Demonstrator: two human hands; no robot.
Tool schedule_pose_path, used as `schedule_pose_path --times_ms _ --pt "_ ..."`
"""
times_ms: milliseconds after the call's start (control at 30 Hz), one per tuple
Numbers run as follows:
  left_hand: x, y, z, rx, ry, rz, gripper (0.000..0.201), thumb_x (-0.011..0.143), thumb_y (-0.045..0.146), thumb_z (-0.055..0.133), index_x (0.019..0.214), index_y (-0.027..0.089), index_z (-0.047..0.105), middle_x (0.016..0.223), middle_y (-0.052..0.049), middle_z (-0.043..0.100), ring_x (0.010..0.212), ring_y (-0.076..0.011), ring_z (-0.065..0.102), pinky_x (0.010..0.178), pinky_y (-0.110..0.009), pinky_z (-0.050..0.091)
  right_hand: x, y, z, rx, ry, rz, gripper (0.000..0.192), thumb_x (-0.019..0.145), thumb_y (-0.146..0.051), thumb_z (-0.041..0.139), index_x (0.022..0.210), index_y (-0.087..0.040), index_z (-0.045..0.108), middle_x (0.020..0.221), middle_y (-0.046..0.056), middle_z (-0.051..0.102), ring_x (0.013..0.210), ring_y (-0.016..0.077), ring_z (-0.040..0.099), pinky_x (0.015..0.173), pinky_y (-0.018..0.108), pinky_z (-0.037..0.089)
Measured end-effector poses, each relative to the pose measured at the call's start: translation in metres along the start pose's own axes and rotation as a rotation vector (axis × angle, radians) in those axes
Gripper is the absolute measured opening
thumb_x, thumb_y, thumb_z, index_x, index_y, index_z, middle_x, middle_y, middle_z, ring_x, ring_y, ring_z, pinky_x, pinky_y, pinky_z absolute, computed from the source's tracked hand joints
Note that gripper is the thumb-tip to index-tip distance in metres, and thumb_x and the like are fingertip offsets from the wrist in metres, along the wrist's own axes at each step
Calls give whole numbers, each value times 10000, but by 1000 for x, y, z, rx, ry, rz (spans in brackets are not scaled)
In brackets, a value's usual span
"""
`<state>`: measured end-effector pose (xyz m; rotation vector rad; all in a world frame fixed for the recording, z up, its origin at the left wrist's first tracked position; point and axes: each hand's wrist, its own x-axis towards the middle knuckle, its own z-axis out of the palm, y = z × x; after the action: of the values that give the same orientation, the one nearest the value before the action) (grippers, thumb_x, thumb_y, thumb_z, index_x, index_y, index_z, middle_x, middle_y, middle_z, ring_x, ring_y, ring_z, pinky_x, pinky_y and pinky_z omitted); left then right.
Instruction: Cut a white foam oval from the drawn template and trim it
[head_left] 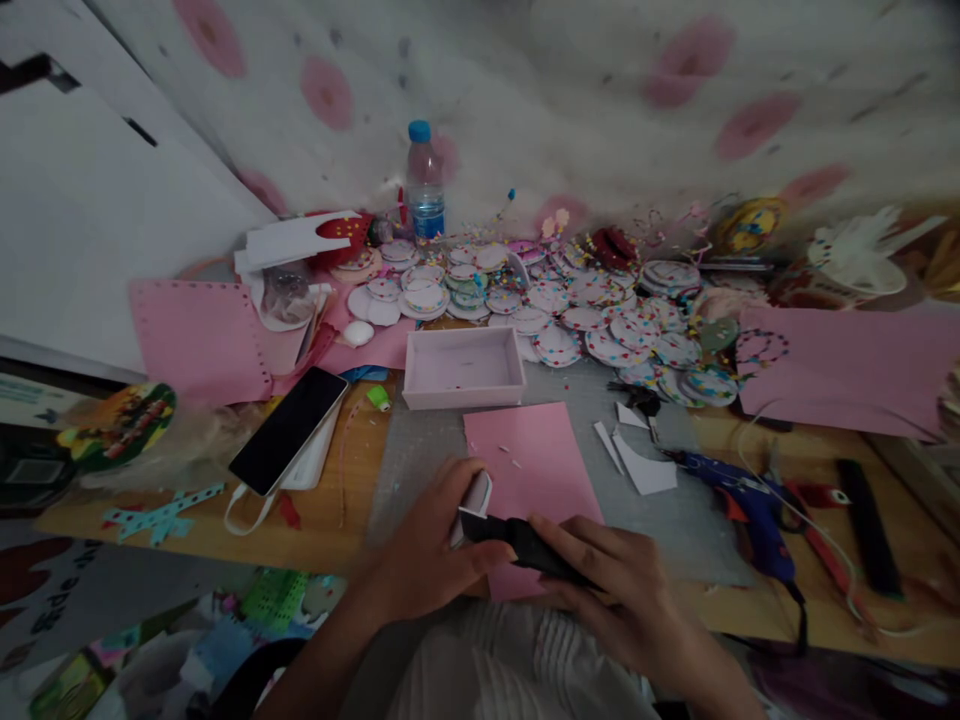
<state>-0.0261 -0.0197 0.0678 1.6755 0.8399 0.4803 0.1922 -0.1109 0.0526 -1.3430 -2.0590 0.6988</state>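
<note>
Our left hand point(427, 550) closed around a small white piece point(474, 497), our right hand point(615, 590) gripping a black tool point(517, 540), both at lower centre over a pink sheet point(540, 465) on the counter point(330, 510), white box point(463, 367) above, phone point(289, 430) to the left.

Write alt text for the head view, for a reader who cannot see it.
Two hands hold a black tool over a pink sheet; the left hand also grips a small white piece, the right hand rests on the tool. Behind lie a shallow white box, many dotted paper discs, a phone and a blue glue gun.
</note>
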Motion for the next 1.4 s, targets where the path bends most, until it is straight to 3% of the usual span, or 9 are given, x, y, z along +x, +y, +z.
schedule_pose_path --times_ms 267,633,900,1000,1100,1167,1267,1400 --pt "-1 -6 8 -59 28 -3 515 857 610 498 1208 233 470 1146 -61 512 1042 -240 488 931 -338 392 1 0 0 -33 48 -13 555 927 -234 541 1450 -306 369 873 39 670 679 147 636 577 243 458" --pt "8 -15 15 39 142 66 677 795 729 458 1220 203 447 1157 -91 512 1079 -258 484 972 -361 369 -5 16 15 -103 97 3 582 927 -252 543 1467 -298 330 880 51 667 686 160 633 576 253 472" --pt "2 -26 7 10 110 -47 617 777 631 588 1207 202 484 1191 -107 529 1114 -288 497 980 -397 376 -10 24 17 -52 75 42 492 912 -323 563 1385 -237 457 895 65 700 704 171 665 610 255 509" --pt "-6 -39 -4 -91 153 -172 493 827 581 553 1160 220 514 1088 -76 572 993 -247 550 889 -373 440 -18 33 14 -3 173 168 363 916 -365 537 1246 -212 544 985 93 709 802 205 686 664 274 532" --pt "-16 -53 -14 -360 286 -278 472 819 600 548 1079 206 534 1026 -82 603 895 -233 587 796 -379 499 -23 45 10 -6 403 469 323 922 -450 484 1101 -194 568 880 76 700 750 213 665 617 283 516" --pt "-22 -56 -18 -571 358 -310 475 793 584 597 1050 189 541 1102 -115 612 976 -265 603 863 -426 502 -24 53 7 -4 497 649 359 915 -506 453 1019 -183 571 801 68 674 721 219 640 602 300 498" --pt "-29 -53 -19 -814 370 -345 432 794 528 637 1016 164 565 1247 -159 585 1179 -329 544 1016 -493 420 -21 61 6 52 555 775 444 884 -580 437 964 -166 576 853 111 672 789 255 637 658 366 504" --pt "-31 -48 -18 -943 327 -353 372 800 490 655 971 166 587 1290 -151 581 1240 -351 508 1048 -530 390 -7 57 9 299 524 843 492 841 -630 466 976 -167 562 854 112 680 777 260 652 689 412 520"
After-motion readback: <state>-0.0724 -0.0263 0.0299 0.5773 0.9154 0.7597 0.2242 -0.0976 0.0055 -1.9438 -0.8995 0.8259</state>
